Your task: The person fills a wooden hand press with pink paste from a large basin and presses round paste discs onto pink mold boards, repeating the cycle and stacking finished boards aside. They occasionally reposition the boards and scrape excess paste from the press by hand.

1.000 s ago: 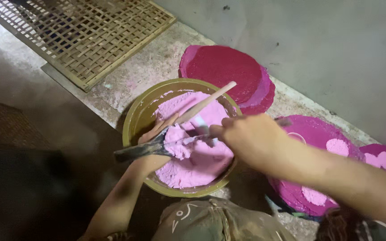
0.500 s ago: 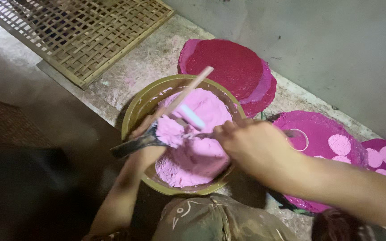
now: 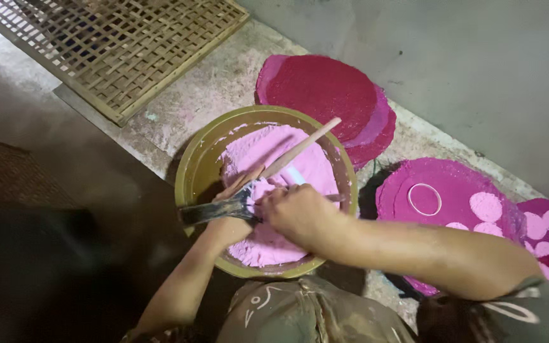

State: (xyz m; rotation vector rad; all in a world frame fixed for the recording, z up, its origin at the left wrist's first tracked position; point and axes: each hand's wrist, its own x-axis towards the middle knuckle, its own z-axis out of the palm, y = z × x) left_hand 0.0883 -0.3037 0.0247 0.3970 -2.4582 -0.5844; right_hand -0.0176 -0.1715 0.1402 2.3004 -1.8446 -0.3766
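Concrete floor under olive bowl of pink powder — left hand grips dark brush, wooden stick beside it. Right hand, curled shut, has slid left onto brush — white ring on pink mat now uncovered.

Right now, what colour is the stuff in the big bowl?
Light pink paste fills the olive-green bowl, clearest in the head view.

Pink paste in round olive bowl
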